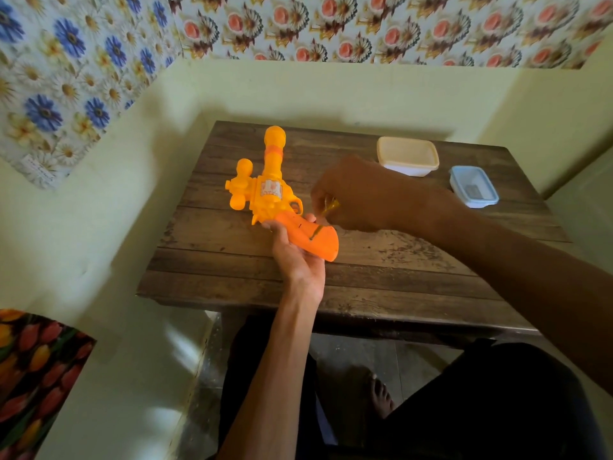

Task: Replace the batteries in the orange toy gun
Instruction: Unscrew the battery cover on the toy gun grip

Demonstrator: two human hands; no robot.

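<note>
Over the dark wooden plank tabletop (381, 270), the orange plastic toy gun (268, 190) points away, its handle steadied by the left hand (295, 257) — grip curled round it — while the right hand (355, 194) pinches a yellow-handled screwdriver (326, 210), tip on the handle, probably for the battery-cover screw.

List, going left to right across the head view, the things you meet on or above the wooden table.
orange toy gun → right hand, gripping a yellow-handled tool → cream lidded container → blue-rimmed container. The left hand, holding the gun's grip, overlaps it and is left out.
</note>
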